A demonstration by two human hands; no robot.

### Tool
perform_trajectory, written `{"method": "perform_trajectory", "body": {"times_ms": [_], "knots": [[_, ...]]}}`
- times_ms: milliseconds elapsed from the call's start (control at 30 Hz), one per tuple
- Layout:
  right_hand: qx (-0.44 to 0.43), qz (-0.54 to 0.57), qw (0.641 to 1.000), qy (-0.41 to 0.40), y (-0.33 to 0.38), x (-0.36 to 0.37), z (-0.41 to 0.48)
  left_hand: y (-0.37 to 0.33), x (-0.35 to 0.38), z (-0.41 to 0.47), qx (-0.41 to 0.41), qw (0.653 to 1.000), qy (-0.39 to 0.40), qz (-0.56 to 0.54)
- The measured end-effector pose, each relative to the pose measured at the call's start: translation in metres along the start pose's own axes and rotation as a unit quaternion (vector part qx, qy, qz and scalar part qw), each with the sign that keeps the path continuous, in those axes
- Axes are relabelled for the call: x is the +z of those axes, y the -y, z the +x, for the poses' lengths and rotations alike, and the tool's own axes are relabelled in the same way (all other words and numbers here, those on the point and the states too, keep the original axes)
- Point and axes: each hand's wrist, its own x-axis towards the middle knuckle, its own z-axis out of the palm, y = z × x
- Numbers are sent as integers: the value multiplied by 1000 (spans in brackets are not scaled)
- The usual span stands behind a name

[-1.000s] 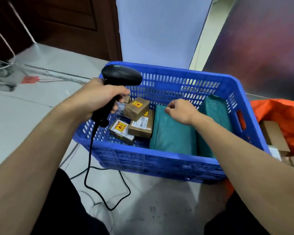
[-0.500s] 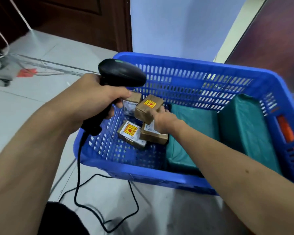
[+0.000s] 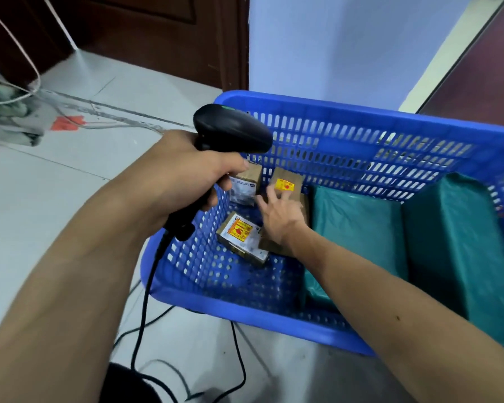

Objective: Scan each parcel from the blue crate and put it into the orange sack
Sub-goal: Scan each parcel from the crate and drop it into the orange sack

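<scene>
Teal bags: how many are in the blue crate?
2. One teal bag lies in the middle of the blue crate; the second teal bag lies at its right end. More may be hidden underneath.

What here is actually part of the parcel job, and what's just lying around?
Part of the job: blue plastic crate, small brown cardboard boxes, teal plastic mailer bags, black handheld scanner in the left hand, right hand touching the boxes.
Lying about: grey cloth bundle, red scrap on the floor.
</scene>
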Motion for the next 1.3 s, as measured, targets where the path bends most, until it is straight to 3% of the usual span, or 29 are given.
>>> {"method": "perform_trajectory", "body": {"times_ms": [133,433,733,867,1100,1300], "knots": [[103,46,994,-1,-16,13,-1,-1,0,0,11,1000,4,-2],[162,96,982,4,-36,-4,-1,-4,2,-7,37,999,13,-15],[107,134,985,13,-119,-54,-76,-9,7,-7,49,993,-42,-97],[71,117,987,-81,-157,-94,-132,-22,15,-18,73,979,-78,-172],[55,92,956,-274,-190,-141,-235,-27,58,-67,56,952,-26,-301],[19,67,925,-374,-202,-147,-319,-30,80,-120,69,949,-3,-307]]}}
